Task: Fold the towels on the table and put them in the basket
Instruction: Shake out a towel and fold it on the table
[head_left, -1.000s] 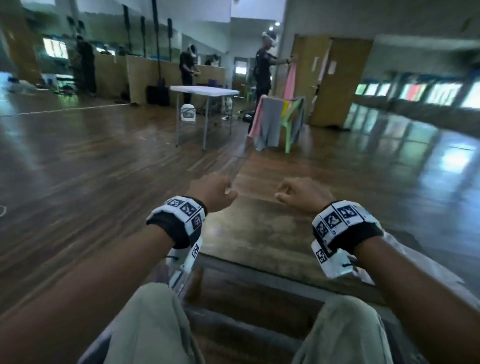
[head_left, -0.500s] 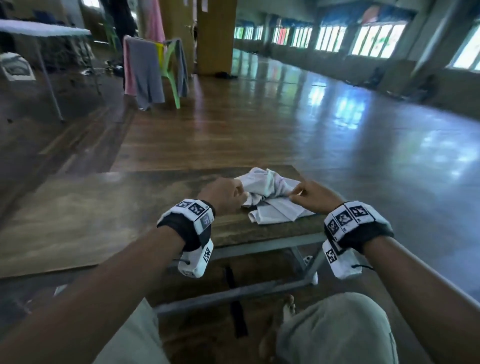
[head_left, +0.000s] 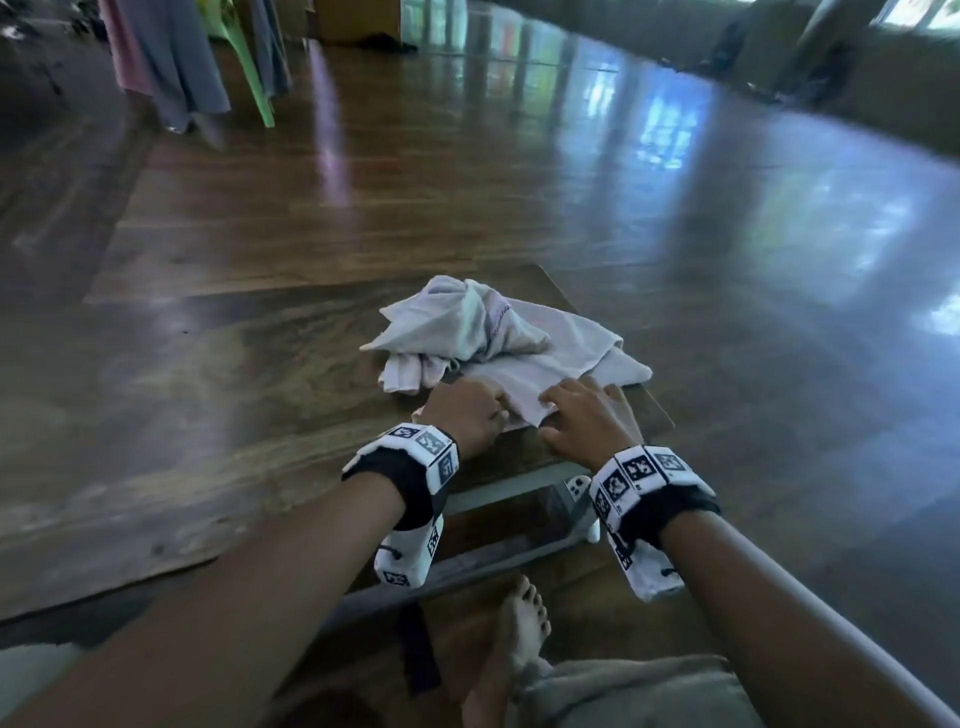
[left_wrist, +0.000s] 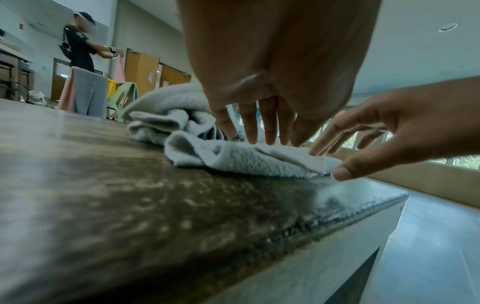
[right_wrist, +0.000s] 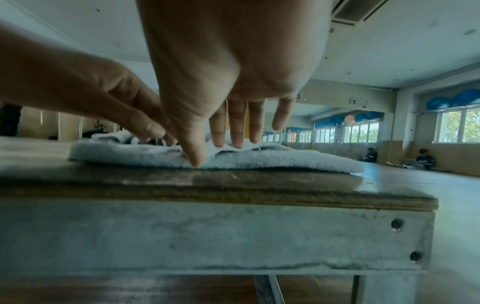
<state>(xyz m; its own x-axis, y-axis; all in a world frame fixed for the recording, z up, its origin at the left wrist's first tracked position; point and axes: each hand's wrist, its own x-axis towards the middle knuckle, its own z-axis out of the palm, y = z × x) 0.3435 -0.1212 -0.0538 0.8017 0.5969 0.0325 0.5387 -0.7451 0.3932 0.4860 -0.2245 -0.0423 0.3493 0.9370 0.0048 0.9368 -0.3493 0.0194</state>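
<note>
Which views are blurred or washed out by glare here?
Head view: window glare streaks the floor, edges smeared, towel fairly sharp. Left wrist view: the left hand up close and table foreground are soft. Right wrist view: dim, bluish, windows bright.

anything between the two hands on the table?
Only towel. In the head view the left hand and right hand sit side by side on the near edge of the white towel; cloth fills the gap.

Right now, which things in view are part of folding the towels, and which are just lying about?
Job:
crumpled white terry towels
worn wooden table
left hand
right hand

Lying about:
grey and pink cloths over a green chair
No basket is in view.
</note>
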